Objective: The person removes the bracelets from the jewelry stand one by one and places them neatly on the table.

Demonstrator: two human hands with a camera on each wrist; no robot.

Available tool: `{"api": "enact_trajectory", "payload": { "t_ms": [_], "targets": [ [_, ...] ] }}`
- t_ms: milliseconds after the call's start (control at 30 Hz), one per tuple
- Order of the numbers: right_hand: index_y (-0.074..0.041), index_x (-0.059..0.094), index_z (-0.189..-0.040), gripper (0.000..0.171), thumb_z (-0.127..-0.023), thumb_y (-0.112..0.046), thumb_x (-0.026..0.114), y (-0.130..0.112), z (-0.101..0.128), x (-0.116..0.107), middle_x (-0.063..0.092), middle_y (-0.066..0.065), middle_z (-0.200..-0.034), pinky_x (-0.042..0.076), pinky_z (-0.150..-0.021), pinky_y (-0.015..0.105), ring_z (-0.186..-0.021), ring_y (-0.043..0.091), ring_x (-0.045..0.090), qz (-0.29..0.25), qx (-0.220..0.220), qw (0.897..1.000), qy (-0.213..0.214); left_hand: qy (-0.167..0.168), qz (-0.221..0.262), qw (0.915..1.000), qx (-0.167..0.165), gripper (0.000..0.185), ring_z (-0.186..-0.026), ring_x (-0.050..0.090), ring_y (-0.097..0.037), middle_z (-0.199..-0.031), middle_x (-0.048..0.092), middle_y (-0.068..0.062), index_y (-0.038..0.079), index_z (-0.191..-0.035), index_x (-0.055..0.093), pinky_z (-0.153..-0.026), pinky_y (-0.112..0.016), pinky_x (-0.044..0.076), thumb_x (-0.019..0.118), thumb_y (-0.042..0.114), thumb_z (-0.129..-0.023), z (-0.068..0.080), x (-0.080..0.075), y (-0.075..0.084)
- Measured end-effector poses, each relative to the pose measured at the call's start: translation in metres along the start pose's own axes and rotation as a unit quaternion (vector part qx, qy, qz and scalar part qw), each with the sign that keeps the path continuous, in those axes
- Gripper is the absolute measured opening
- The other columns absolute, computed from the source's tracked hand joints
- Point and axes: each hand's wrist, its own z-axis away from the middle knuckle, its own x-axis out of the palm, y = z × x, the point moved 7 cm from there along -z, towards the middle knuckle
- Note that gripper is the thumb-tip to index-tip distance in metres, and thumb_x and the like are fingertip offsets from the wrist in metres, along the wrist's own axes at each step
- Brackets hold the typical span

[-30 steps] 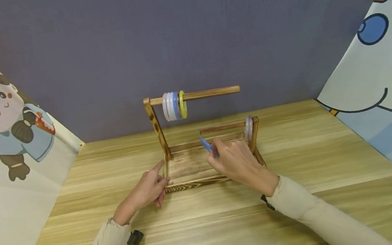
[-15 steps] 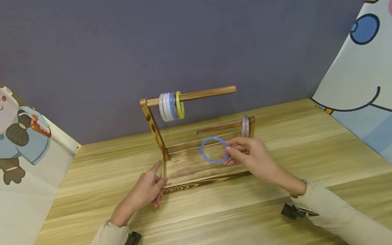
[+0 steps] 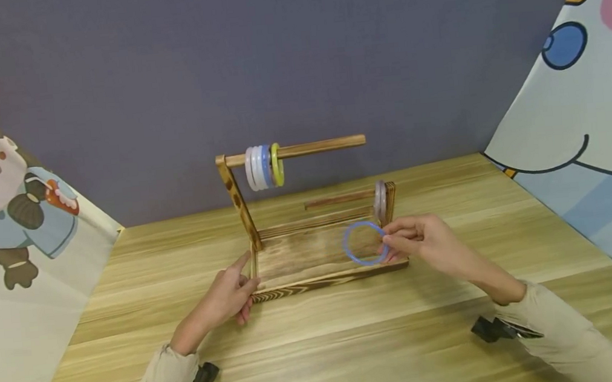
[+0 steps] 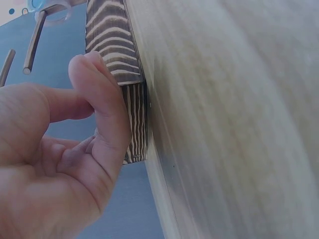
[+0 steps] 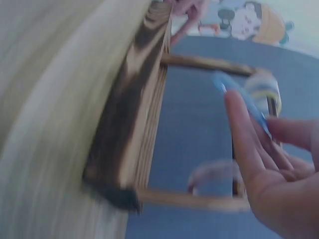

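Since half a second ago I've carried the blue ring (image 3: 364,243), pinched in my right hand (image 3: 425,242), toward the wooden rack's (image 3: 312,257) short right post, off its base. My left hand (image 3: 228,295) steadies the rack's front-left corner, fingers loosely extended.

both arms wear long beige sleeves ending at the wrists. a small black device sits strapped under each cuff. the left hand (image 3: 231,296) and right hand (image 3: 429,242) are bare, without rings.
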Motion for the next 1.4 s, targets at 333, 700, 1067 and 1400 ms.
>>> {"api": "enact_trajectory", "payload": {
  "t_ms": [333, 700, 1067, 1400],
  "targets": [
    [0.012, 0.063, -0.116, 0.027, -0.102, -0.01, 0.057, 0.012, 0.007, -0.054, 0.072, 0.022, -0.096, 0.063, -0.077, 0.047, -0.085, 0.035, 0.072, 0.039, 0.02, 0.995, -0.087, -0.002, 0.001, 1.0, 0.007, 0.072, -0.039, 0.056, -0.02, -0.061, 0.06, -0.014, 0.001, -0.159, 0.01, -0.037, -0.041, 0.056, 0.054, 0.011, -0.103, 0.0, 0.001, 0.001],
    [0.014, 0.062, -0.115, 0.028, -0.103, -0.011, 0.055, 0.028, 0.004, -0.09, 0.07, 0.028, -0.098, 0.062, -0.078, 0.045, -0.086, 0.035, 0.073, 0.039, 0.033, 0.997, -0.064, 0.0, 0.001, 1.0, 0.009, 0.072, -0.039, 0.056, -0.021, -0.06, 0.059, -0.013, 0.002, -0.159, 0.011, -0.037, -0.041, 0.056, 0.055, 0.011, -0.103, 0.0, -0.001, -0.002],
    [0.026, 0.052, -0.117, 0.034, -0.102, -0.004, 0.054, 0.059, -0.006, -0.102, 0.074, 0.021, -0.093, 0.062, -0.076, 0.04, -0.08, 0.025, 0.075, -0.007, 0.034, 0.998, 0.052, 0.003, 0.002, 1.0, 0.008, 0.072, -0.038, 0.056, -0.021, -0.06, 0.06, -0.014, 0.001, -0.159, 0.013, -0.037, -0.041, 0.055, 0.056, 0.011, -0.102, -0.001, 0.0, -0.002],
    [0.029, 0.049, -0.121, 0.037, -0.103, -0.003, 0.05, 0.085, -0.016, -0.102, 0.07, 0.03, -0.096, 0.062, -0.077, 0.038, -0.077, 0.021, 0.075, -0.017, 0.065, 0.992, 0.105, -0.001, 0.009, 0.9999, 0.009, 0.072, -0.039, 0.056, -0.022, -0.059, 0.06, -0.013, 0.0, -0.159, 0.011, -0.037, -0.041, 0.055, 0.055, 0.011, -0.102, -0.002, 0.0, -0.002]
  ]
}}
